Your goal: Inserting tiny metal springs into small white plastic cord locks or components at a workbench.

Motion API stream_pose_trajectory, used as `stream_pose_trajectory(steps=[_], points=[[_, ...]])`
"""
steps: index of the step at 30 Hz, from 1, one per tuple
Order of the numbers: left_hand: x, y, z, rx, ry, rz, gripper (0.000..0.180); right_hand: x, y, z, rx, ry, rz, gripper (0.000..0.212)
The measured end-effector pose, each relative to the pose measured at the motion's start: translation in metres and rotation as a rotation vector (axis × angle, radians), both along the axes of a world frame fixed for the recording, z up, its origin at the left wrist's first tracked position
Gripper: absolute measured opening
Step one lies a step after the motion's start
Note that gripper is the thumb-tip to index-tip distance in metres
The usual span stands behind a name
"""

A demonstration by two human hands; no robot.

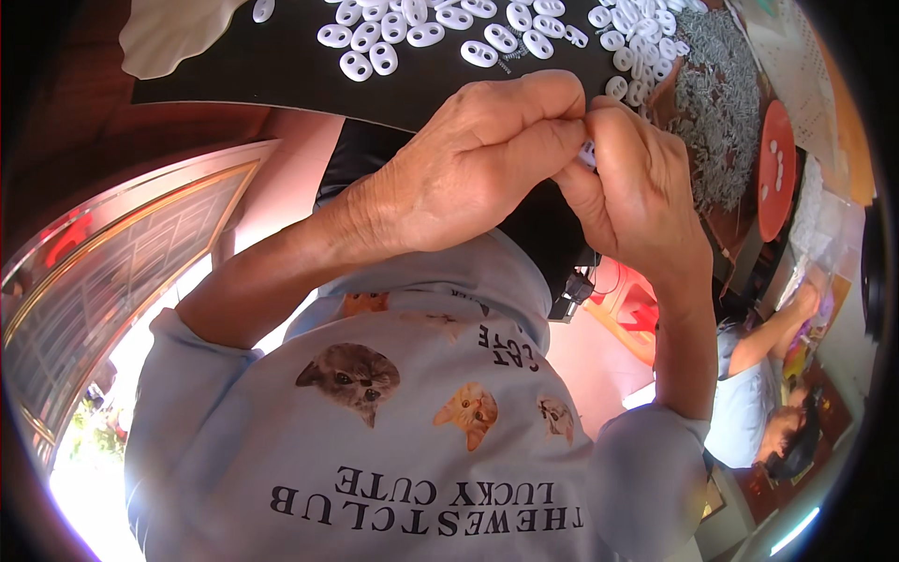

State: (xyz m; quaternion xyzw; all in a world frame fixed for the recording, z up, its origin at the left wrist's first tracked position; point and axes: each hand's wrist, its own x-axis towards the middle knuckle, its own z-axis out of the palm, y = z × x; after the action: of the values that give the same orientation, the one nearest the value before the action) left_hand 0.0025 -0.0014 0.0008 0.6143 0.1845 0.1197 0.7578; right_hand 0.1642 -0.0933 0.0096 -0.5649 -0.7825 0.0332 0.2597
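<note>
My left hand point(501, 159) and my right hand point(641, 178) meet in front of the dark tabletop's near edge. Between the thumb and bent fingers of the right sits a white two-hole cord lock point(587, 153), mostly covered, with only a sliver showing. The left thumb and forefinger are pinched together right against it; whatever is between them is hidden. Beyond my hands lie many loose white cord lock pieces point(426, 35), oval with two holes each. More of them form a heap point(646, 37) farther right.
A large pile of small metal springs point(716, 122) lies right of my hands. Beside it is a red oval dish point(775, 173) with several small white pieces. A pale tray point(169, 37) stands at the far left. Another person point(758, 384) works at the right.
</note>
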Motion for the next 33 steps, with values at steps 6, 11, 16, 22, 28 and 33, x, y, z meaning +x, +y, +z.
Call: stream_pose_trajectory(steps=[6, 11, 16, 22, 28, 33], points=[[-0.001, 0.000, 0.000, 0.068, -0.028, -0.032, 0.016, -0.003, 0.000, 0.000, 0.027, -0.002, 0.025, 0.036], [-0.002, 0.000, -0.004, 0.008, 0.018, -0.085, 0.017, -0.004, -0.001, -0.002, 0.064, 0.035, 0.047, 0.034], [0.002, -0.006, -0.015, 0.036, -0.120, 0.078, 0.013, -0.005, 0.002, -0.002, 0.049, 0.088, 0.055, 0.033], [0.000, -0.007, -0.018, -0.109, -0.174, 0.084, 0.014, -0.002, 0.001, 0.001, -0.091, 0.120, 0.116, 0.024], [-0.005, -0.001, -0.012, -0.107, -0.132, 0.068, 0.016, -0.001, 0.001, 0.006, -0.149, 0.070, 0.038, 0.035], [-0.003, -0.002, -0.009, -0.137, -0.152, 0.122, 0.017, 0.002, -0.005, 0.017, -0.109, 0.093, -0.037, 0.039]])
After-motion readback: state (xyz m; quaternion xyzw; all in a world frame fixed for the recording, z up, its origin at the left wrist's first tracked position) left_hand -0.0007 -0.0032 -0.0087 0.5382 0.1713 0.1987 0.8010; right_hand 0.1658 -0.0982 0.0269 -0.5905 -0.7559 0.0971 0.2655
